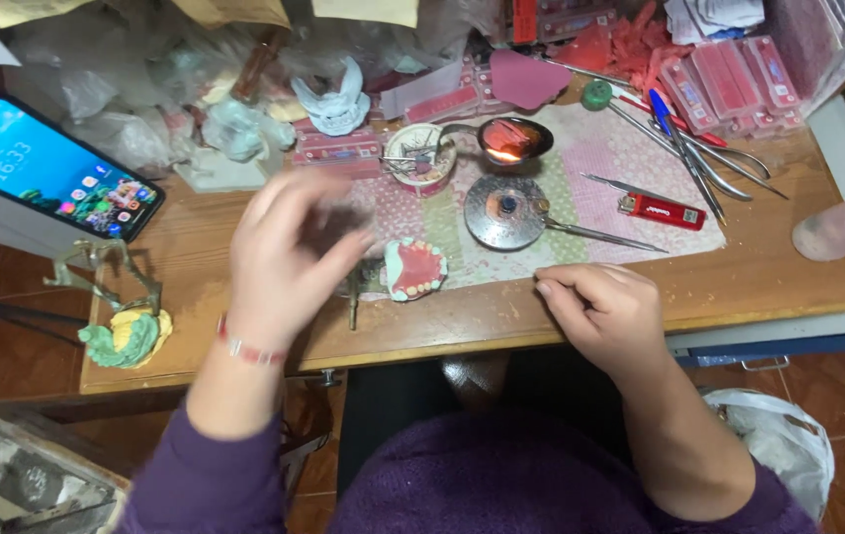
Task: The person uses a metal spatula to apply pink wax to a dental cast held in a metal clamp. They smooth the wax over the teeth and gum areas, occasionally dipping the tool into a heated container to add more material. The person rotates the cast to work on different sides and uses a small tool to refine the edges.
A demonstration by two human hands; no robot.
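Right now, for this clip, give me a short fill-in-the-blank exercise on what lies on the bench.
1. The red lighter lies on the patterned ____.
2. The denture model with pink gums lies between the left hand and the ____ hand.
3. The lit phone sits at the table's ____ end.
4. The right hand rests at the table's ____ edge.

Missing words: cloth; right; left; near
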